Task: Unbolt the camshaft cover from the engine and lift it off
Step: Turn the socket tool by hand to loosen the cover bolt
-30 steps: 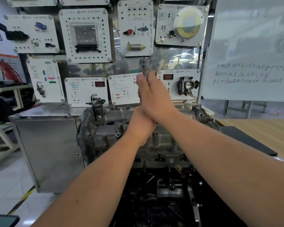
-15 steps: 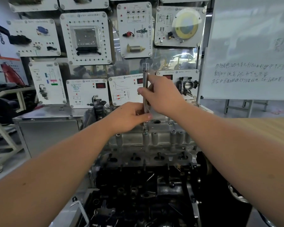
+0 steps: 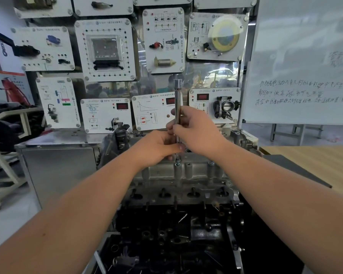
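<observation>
Hands, left hand [image 3: 156,147] and right hand [image 3: 198,129], grip upright extension bar [image 3: 177,99] above camshaft cover [image 3: 186,171].

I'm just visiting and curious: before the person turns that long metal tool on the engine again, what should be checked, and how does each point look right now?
1. Tool upright over the bolt: ok; the long metal tool stands vertical.
2. Tool tip seated on the bolt: cannot tell; the hands hide the tip.
3. Right hand grips the shaft: ok.
4. Left hand steadies the lower end: ok.
5. Other bolts out of the cover: cannot tell.
</observation>
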{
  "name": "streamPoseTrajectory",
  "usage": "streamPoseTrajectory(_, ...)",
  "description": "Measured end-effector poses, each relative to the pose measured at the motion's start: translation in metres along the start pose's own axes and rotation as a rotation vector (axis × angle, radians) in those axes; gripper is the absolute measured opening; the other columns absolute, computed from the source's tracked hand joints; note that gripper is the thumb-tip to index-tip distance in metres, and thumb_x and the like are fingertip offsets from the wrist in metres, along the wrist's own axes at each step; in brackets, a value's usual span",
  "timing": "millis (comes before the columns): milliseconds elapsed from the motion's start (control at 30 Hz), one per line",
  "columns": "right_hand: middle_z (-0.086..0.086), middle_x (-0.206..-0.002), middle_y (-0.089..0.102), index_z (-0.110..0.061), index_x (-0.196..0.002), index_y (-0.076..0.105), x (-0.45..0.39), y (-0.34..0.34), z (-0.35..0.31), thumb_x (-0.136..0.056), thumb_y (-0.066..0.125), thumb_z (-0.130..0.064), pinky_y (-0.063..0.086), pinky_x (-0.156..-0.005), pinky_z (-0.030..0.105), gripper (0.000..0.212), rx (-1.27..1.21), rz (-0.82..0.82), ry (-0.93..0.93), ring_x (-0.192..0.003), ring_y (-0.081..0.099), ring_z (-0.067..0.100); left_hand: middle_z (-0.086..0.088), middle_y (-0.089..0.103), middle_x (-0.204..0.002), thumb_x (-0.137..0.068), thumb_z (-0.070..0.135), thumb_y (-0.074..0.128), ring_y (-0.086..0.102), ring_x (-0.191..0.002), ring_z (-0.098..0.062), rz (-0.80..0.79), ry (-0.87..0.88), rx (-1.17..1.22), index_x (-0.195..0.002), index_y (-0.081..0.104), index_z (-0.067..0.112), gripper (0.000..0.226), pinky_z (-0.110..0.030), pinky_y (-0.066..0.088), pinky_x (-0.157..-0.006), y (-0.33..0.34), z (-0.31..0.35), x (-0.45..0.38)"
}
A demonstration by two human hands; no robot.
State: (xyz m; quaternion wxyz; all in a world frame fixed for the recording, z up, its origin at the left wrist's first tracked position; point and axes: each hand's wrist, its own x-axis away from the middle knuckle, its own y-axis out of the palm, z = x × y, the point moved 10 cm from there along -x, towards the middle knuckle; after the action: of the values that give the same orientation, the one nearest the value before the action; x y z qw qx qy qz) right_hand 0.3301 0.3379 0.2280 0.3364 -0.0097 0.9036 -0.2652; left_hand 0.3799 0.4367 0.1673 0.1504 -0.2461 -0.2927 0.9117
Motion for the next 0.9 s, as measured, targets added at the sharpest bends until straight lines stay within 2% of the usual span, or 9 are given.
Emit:
streamPoseTrajectory(133,0.001,-0.088,0.073,-0.013,-0.101,0.073,0.002,-0.004,-0.003,-0.092,0.068,-0.02,0.056,-0.08,0.04,0.013,0.188,0.101,-0.071,-0.085,0.067,0.019,0.014,0.047,-0.051,-0.091,0.042,0.073,0.041,-0.047,-0.004,0.082,0.041,-0.172,-0.076,0.059,0.01,0.038,-0.031,0.034,-0.056,0.0,0.007,0.003)
streamPoseTrajectory(267,-0.006,-0.08,0.067,-0.018,-0.117,0.068,-0.006,-0.006,-0.016,-0.086,0.07,-0.013,0.053,-0.069,0.025,0.031,0.29,0.068,-0.112,-0.075,0.062,0.008,0.018,0.048,-0.047,-0.088,0.047,0.073,0.041,-0.044,0.0,0.101,0.012,-0.194,-0.074,0.056,0.025,0.032,-0.032,0.032,-0.057,0.002,0.008,0.005)
streamPoseTrajectory(333,-0.008,-0.079,0.065,-0.02,-0.127,0.062,-0.008,-0.002,-0.023,-0.086,0.069,-0.009,0.048,-0.065,0.019,0.043,0.319,0.0,-0.144,-0.073,0.06,0.004,0.012,0.056,-0.056,-0.08,0.058,0.073,0.049,-0.054,-0.003,0.086,-0.005,-0.13,-0.081,0.066,0.02,0.038,-0.034,0.039,-0.062,0.002,0.009,0.007)
streamPoseTrajectory(400,-0.003,-0.082,0.068,-0.016,-0.121,0.062,-0.008,0.002,-0.025,-0.086,0.066,-0.006,0.054,-0.069,0.03,0.037,0.31,-0.051,-0.157,-0.075,0.064,0.011,-0.013,0.071,-0.081,-0.067,0.066,0.067,0.065,-0.072,-0.024,0.087,-0.016,-0.053,-0.094,0.073,0.011,0.063,-0.044,0.05,-0.077,0.0,0.009,0.009)
streamPoseTrajectory(500,0.001,-0.088,0.071,-0.013,-0.114,0.062,-0.007,0.004,-0.022,-0.088,0.064,-0.005,0.056,-0.08,0.042,0.028,0.268,-0.056,-0.147,-0.083,0.067,0.018,-0.021,0.073,-0.102,-0.064,0.06,0.07,0.068,-0.101,-0.039,0.084,-0.005,-0.015,-0.104,0.073,0.013,0.062,-0.059,0.051,-0.099,0.001,0.013,0.012)
streamPoseTrajectory(567,0.001,-0.09,0.071,-0.013,-0.111,0.063,-0.006,0.0,-0.017,-0.088,0.068,-0.009,0.055,-0.083,0.043,0.024,0.234,-0.022,-0.123,-0.084,0.067,0.019,-0.011,0.075,-0.106,-0.07,0.044,0.075,0.07,-0.104,-0.028,0.087,0.008,0.067,-0.112,0.069,0.021,0.048,-0.05,0.053,-0.1,-0.002,0.011,0.012)
streamPoseTrajectory(633,0.002,-0.089,0.07,-0.012,-0.104,0.064,-0.006,-0.004,-0.01,-0.088,0.072,-0.013,0.056,-0.082,0.045,0.017,0.198,0.002,-0.086,-0.084,0.066,0.021,0.008,0.075,-0.109,-0.078,0.04,0.069,0.07,-0.101,-0.008,0.105,0.005,0.201,-0.119,0.06,0.032,0.043,-0.033,0.055,-0.088,-0.011,0.011,0.016)
streamPoseTrajectory(800,0.0,-0.078,0.067,-0.013,-0.088,0.065,-0.002,-0.005,0.006,-0.087,0.077,-0.02,0.057,-0.076,0.04,0.015,0.105,0.025,-0.043,-0.073,0.065,0.02,0.011,0.066,-0.128,-0.101,0.059,0.044,0.064,-0.115,-0.007,0.384,0.073,0.325,-0.134,0.045,0.034,0.042,-0.044,0.047,-0.103,-0.064,0.049,0.018)
streamPoseTrajectory(900,-0.006,-0.066,0.059,-0.016,-0.08,0.063,0.006,0.005,0.029,-0.089,0.076,-0.025,0.049,-0.06,0.026,0.018,0.03,0.019,0.021,-0.057,0.051,0.008,0.017,0.076,-0.098,-0.103,0.056,0.045,0.073,-0.09,-0.003,0.412,0.085,0.445,-0.118,0.056,0.03,0.032,-0.036,0.057,-0.086,-0.074,0.089,0.002)
